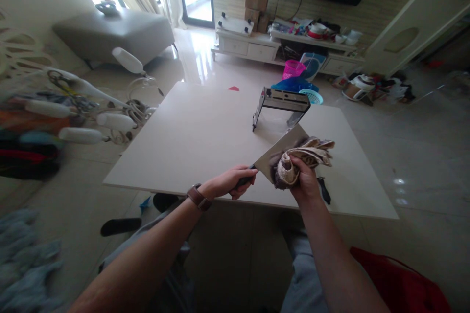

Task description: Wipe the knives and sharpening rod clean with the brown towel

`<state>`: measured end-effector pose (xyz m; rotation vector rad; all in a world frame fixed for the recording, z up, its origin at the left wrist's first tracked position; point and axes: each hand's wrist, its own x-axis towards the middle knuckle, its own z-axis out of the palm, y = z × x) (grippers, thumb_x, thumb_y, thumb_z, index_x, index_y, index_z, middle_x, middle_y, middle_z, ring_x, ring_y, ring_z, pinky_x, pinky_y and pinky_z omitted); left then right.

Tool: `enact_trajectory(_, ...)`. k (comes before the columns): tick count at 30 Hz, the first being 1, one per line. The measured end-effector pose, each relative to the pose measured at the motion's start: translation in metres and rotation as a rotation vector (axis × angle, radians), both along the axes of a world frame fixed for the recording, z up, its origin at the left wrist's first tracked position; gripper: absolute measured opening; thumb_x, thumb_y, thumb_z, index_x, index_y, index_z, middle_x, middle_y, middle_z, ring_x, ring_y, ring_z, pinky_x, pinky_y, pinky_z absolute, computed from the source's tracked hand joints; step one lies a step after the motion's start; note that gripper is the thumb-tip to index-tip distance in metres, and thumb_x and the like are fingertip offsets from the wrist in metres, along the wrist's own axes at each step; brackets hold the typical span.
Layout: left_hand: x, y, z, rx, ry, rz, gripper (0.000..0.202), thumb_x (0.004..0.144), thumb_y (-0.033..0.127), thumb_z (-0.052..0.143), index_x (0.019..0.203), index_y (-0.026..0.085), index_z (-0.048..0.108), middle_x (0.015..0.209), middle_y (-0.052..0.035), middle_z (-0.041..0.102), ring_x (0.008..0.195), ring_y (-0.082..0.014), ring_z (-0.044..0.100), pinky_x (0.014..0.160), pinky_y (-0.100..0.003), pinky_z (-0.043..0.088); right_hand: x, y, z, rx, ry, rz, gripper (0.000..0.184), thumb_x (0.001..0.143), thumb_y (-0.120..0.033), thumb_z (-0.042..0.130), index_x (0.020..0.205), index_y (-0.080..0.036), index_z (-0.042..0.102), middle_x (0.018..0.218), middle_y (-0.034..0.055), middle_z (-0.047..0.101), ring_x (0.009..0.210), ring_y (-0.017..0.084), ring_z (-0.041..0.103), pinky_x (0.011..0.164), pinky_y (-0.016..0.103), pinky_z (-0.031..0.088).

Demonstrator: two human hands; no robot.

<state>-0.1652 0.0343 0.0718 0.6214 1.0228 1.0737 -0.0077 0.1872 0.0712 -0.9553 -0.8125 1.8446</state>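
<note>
A cleaver (266,157) with a broad metal blade and dark handle is in my left hand (242,181), its fingers wrapped round the handle. The blade points up and to the right above the table. My right hand (305,178) is closed on a bunched, patterned cloth (288,168), which lies against the blade and covers part of it. Beyond the blade stands an empty knife rack (286,99) with dark ends and a clear panel. Partly hidden by my right wrist, a black-handled tool (324,191) lies on the table; its kind I cannot make out.
The white table (176,142) spans the middle, with a small red piece (233,88) near its far edge. A pale blue basket (312,96) and a pink basket (293,68) stand beyond it. Lamp arms with white shades (115,121) are at the left. Red fabric (396,279) lies at lower right.
</note>
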Motion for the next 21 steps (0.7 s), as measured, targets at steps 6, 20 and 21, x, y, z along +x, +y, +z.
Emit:
enact_trajectory(6,-0.005,0.002,0.000,-0.007,-0.002,-0.041,0.035,0.096,0.050,0.056,0.081,0.019,0.053,0.047,0.0085,0.036,0.037,-0.0076,0.029,0.035,-0.019,0.029,0.007,0.014,-0.006,0.036,0.008,-0.086,0.032,0.060,-0.014,0.086,0.090,-0.017,0.074,0.083,-0.0033,0.077,0.072,0.012,0.071,0.069,0.023,0.061)
enact_trajectory(20,-0.010,-0.002,-0.003,0.009,-0.014,0.059,0.036,0.093,0.052,0.060,0.081,0.019,0.053,0.046,0.0086,0.037,0.035,-0.0076,0.029,0.033,-0.019,0.027,0.010,0.021,-0.004,-0.026,0.090,-0.043,0.027,0.068,-0.019,0.084,0.094,-0.021,0.074,0.088,-0.0050,0.078,0.079,0.012,0.072,0.076,0.024,0.061)
enact_trajectory(21,-0.009,-0.002,-0.004,0.021,-0.030,0.083,0.036,0.093,0.051,0.059,0.081,0.019,0.053,0.046,0.0089,0.037,0.034,-0.0075,0.029,0.033,-0.019,0.028,0.009,0.018,-0.004,-0.029,0.081,-0.034,0.028,0.068,-0.019,0.084,0.094,-0.021,0.074,0.088,-0.0052,0.078,0.079,0.012,0.072,0.076,0.024,0.061)
